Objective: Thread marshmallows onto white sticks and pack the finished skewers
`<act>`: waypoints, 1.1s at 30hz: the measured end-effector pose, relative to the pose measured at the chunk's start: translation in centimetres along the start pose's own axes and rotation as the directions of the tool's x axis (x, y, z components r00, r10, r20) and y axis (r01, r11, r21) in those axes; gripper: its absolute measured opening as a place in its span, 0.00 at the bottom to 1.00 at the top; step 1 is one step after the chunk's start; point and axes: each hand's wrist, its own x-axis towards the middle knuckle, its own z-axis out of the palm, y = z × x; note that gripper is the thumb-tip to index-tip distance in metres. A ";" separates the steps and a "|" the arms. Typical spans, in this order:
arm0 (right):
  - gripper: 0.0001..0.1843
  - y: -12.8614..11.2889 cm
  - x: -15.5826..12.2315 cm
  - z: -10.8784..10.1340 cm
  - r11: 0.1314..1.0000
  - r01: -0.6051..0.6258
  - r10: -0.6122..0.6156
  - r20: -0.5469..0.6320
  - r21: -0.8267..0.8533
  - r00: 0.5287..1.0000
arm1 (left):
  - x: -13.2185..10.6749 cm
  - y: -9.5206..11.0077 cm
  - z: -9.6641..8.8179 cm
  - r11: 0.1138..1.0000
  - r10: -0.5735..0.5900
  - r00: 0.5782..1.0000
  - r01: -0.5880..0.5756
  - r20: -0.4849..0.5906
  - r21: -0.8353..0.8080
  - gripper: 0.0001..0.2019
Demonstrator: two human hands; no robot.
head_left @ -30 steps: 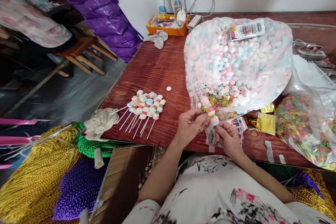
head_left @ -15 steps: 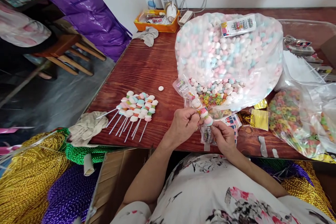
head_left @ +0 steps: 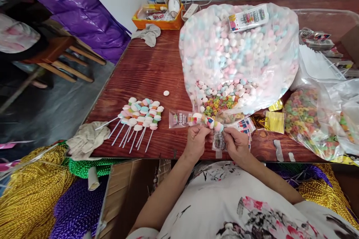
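Taken from the hands, with twelve straight ahead, a rumpled grey cloth lies at nine o'clock on the edge of the wooden surface. Next to it, also at nine, a cluster of candy sticks lies side by side, most of the white ends toward seven. One loose white candy sits apart at ten. The left hand has its grip closed on a candy skewer, held near the front edge; its clear sleeve reaches out toward nine. The right hand has its grip pinched together at the skewer's three-o'clock end; whether on stick or plastic, I cannot tell. A big bag of pastel candies spreads from twelve to one. Gold ties lie at three, and beyond them a bag of candy rings.
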 end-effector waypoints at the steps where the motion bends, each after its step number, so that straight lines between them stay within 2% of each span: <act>1: 0.09 0.0 -0.1 0.1 0.999 -0.030 0.030 0.006 0.033 1.000 | 0.0 -0.2 0.0 1.000 -0.019 1.000 0.018 -0.023 -0.016 0.09; 3: 0.09 0.1 -0.2 0.1 0.998 -0.047 0.046 0.015 0.042 0.999 | -0.3 -0.1 0.0 0.996 -0.070 0.997 0.069 -0.015 -0.050 0.09; 4: 0.09 0.2 -0.2 0.0 1.000 -0.021 0.020 0.020 0.009 1.000 | -0.6 0.1 -0.1 0.993 -0.095 0.995 0.096 0.021 -0.070 0.09; 7: 0.10 0.4 -0.1 -0.2 0.974 0.150 -0.141 0.062 -0.168 0.988 | -1.5 1.2 -0.4 0.974 -0.130 0.976 0.158 0.174 -0.160 0.09; 9: 0.11 0.4 0.1 -0.4 0.931 0.245 -0.225 0.101 -0.270 0.969 | -1.8 1.7 -0.5 0.968 -0.117 0.971 0.158 0.207 -0.193 0.09; 12: 0.10 0.2 0.4 -0.5 0.887 0.292 -0.273 0.105 -0.356 0.956 | -1.8 1.7 -0.3 0.983 -0.099 0.988 0.116 0.120 -0.139 0.08; 16: 0.10 0.1 0.4 -0.4 0.832 0.324 -0.310 0.107 -0.450 0.945 | -1.3 0.7 0.2 0.994 -0.068 0.997 0.070 0.026 -0.079 0.09; 17: 0.10 0.1 0.4 -0.3 0.829 0.330 -0.313 0.113 -0.452 0.943 | -1.2 0.3 0.3 0.995 -0.060 0.998 0.061 0.012 -0.076 0.09; 19: 0.10 0.2 0.3 -0.1 0.879 0.286 -0.267 0.102 -0.381 0.958 | -0.8 -0.4 0.4 0.995 -0.061 0.998 0.059 -0.021 -0.077 0.09; 21: 0.09 0.2 0.3 0.0 0.958 0.168 -0.162 0.046 -0.234 0.986 | -0.5 -1.1 0.2 0.993 -0.094 0.994 0.091 -0.048 -0.073 0.08; 23: 0.08 0.3 0.3 0.0 0.990 0.085 -0.084 0.013 -0.115 0.996 | -0.4 -1.6 -0.1 0.989 -0.131 0.990 0.128 -0.047 -0.078 0.08; 25: 0.09 0.4 0.4 -0.1 0.985 0.122 -0.113 0.076 -0.122 0.991 | -0.5 -1.5 -0.6 0.984 -0.137 0.991 0.137 0.004 -0.118 0.08; 27: 0.10 0.5 0.5 -0.3 0.945 0.242 -0.204 0.182 -0.222 0.962 | -0.7 -0.9 -1.1 0.974 -0.113 0.989 0.130 0.096 -0.186 0.08; 29: 0.11 0.5 0.7 -0.5 0.866 0.355 -0.289 0.228 -0.352 0.930 | -1.0 -0.1 -1.5 0.962 -0.098 0.979 0.138 0.177 -0.234 0.09; 31: 0.11 0.5 1.0 -0.7 0.779 0.420 -0.360 0.217 -0.464 0.907 | -1.1 0.3 -1.5 0.961 -0.111 0.975 0.154 0.192 -0.231 0.09; 33: 0.12 0.3 1.2 -0.7 0.722 0.447 -0.401 0.206 -0.528 0.892 | -1.0 -0.1 -1.2 0.966 -0.141 0.979 0.168 0.147 -0.196 0.09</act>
